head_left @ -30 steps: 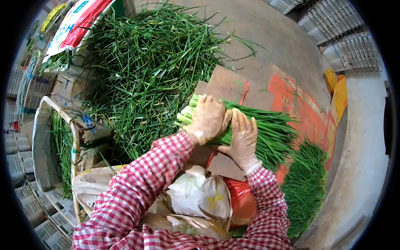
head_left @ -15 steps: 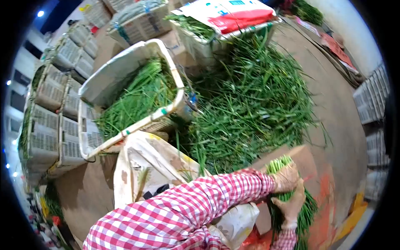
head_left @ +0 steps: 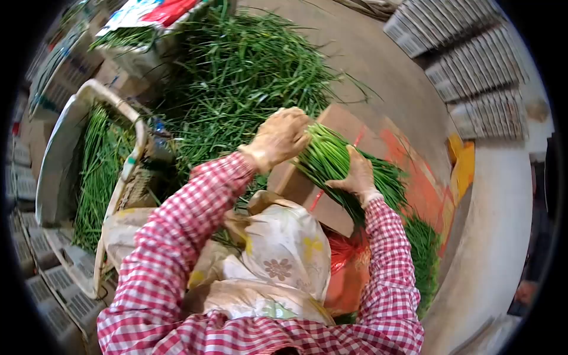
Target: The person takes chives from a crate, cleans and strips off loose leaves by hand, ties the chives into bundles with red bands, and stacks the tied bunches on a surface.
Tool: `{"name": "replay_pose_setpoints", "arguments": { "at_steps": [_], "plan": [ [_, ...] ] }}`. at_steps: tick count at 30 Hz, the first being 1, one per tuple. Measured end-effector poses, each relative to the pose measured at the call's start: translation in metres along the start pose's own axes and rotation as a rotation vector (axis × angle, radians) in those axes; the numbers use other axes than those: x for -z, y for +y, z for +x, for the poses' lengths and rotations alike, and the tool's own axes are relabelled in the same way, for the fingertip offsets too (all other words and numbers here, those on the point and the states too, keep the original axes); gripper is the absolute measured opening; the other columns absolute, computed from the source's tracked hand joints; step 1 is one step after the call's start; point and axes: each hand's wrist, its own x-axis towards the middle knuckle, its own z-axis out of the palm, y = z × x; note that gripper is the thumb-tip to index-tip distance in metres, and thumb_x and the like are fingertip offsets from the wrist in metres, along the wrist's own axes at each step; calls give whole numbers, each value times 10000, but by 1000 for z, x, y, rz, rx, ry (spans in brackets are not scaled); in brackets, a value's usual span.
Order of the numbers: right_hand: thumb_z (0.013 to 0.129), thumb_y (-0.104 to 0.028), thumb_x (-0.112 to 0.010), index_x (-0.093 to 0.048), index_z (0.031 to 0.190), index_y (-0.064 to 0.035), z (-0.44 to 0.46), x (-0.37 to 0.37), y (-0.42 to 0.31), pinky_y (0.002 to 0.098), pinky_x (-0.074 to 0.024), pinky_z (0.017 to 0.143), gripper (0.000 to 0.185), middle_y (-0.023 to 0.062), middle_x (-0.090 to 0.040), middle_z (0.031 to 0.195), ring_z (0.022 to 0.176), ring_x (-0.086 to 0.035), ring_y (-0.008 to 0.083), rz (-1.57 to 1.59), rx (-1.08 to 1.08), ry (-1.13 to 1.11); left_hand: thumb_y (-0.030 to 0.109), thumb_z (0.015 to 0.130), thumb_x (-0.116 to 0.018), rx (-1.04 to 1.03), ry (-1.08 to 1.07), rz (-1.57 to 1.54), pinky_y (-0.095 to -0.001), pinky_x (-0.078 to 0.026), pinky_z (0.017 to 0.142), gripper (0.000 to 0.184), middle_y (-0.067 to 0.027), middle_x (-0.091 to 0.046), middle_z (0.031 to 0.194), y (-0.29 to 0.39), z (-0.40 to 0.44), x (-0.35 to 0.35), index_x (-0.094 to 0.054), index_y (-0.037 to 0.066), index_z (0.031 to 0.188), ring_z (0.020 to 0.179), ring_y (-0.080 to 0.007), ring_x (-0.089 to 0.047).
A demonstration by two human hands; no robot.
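A bunch of green garlic chives lies slantwise over a brown cardboard box, its pale cut ends toward the upper left. My right hand, in a thin pale glove, is closed round the bunch, thumb on the near side. At the cut ends is my left hand, gloved too, with curled fingers against the stems; its fingertips are hidden, so I cannot make out what is in them. A thin red string runs across the cardboard.
A big heap of loose chives lies beyond my hands. On the left stands a white crate with more chives. Another bunch lies right of my sleeve. Stacked crates stand at the upper right, near yellow material.
The view has swung to the right. My left hand has shifted off the middle of the stems to their cut ends, while my right hand remains on the bunch.
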Motion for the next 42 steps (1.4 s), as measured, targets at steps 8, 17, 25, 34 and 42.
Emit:
{"name": "replay_pose_setpoints", "arguments": {
  "at_steps": [8,17,25,34,42],
  "plan": [
    [471,-609,-806,-311,1387,-43,-2,-3,-3,467,-294,1041,1184,130,-429,1358,1253,-408,274,-60,-68,-40,302,846,-488,-502,-222,680,-434,-149,1133,758,-148,-226,1505,24,-3,-95,-137,25,1457,1411,-264,-170],
    [425,-528,-850,-451,1216,17,10,4,0,401,-388,931,1040,149,-561,1124,1089,-530,285,104,3,46,411,658,-728,-476,-550,539,-443,-283,1072,1038,-289,-322,1389,22,69,-99,-173,0,1433,1304,-370,-343],
    [763,-420,-698,-567,1180,-15,18,46,38,370,-424,941,596,172,-601,1154,1081,-562,293,434,-24,260,142,831,-479,-605,-157,531,-343,-462,788,508,-155,-541,944,5,45,-131,-380,-58,1288,870,-253,-557],
    [838,-396,-571,-677,1021,-33,110,14,39,412,-479,884,420,163,-632,1118,1069,-596,309,82,-699,-185,145,831,-480,-594,-187,638,-347,-451,834,531,-165,-541,1026,5,48,-134,-361,-44,1313,935,-263,-554],
    [824,-355,-626,-694,890,-80,120,-21,25,421,-491,761,290,180,-646,929,847,-619,355,309,-61,45,453,697,-687,-502,-305,714,-489,-344,992,834,-196,-485,1135,18,51,-126,-349,-26,1291,1085,-307,-487]
  ]
}}
